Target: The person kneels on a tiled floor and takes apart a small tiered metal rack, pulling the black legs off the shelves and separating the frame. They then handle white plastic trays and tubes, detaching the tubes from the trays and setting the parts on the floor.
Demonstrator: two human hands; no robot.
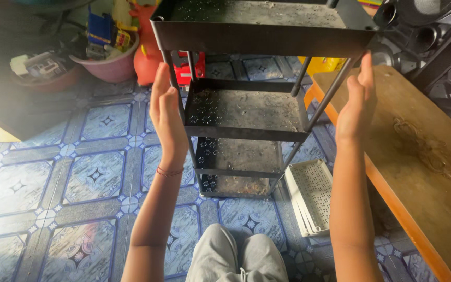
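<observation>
Head view. Both forearms are raised, palms facing inward toward each other. The left hand (165,112) is flat and released, fingers straight and together, pointing up. It sits just beside the left front post of a black three-tier metal rack (246,112); contact with the post cannot be confirmed. The right hand (356,102) is likewise flat and released, grasping nothing, fingertips near the right front corner of the rack's top shelf, just beside the slanted right post. Touch there cannot be told either.

The rack stands between the two hands, on the blue patterned tile floor (79,177). Its perforated shelves look dusty.

A thin red bracelet (169,172) circles the left wrist.

Below the right forearm, white perforated trays (311,196) lie stacked on the floor. Right of the right hand stands a worn wooden table (424,156) with an orange edge. Beyond the left hand sits a pink basin (108,62) filled with toys. Between the elbows, grey trouser knees (236,258) show.
</observation>
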